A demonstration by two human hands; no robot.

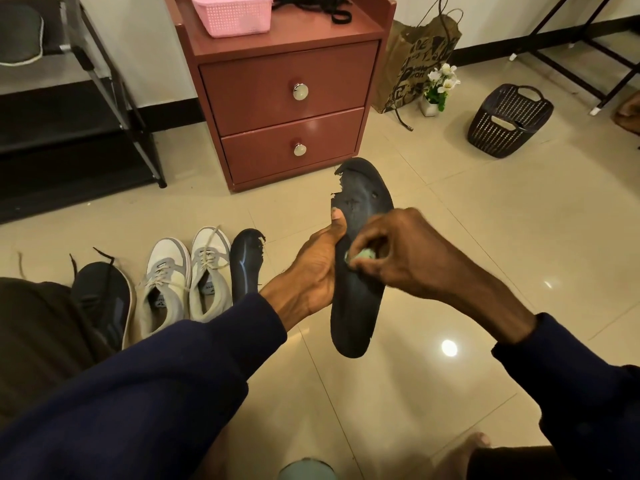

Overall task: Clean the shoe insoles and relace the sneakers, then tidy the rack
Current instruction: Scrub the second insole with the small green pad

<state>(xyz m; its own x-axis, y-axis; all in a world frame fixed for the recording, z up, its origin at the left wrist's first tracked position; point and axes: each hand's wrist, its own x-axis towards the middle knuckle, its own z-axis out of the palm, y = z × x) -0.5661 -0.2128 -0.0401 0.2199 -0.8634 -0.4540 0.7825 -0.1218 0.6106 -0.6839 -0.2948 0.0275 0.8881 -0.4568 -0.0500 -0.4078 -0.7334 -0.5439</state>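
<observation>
Black ragged insole [356,306] | left grip [311,268] holds | right grip [405,258] pinches green wad [363,254]

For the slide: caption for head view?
Left hand grips a torn dark insole; right hand pinches a green wad against it.

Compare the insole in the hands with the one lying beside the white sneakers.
The held insole is up in the air, gripped by the left hand; the floor insole lies on the floor beside the white sneakers.
The right hand presses a green wad on the held insole; nothing touches the floor insole.
The floor insole's heel is hidden; the held insole shows nearly whole.
Both are dark with ragged toe edges.
</observation>
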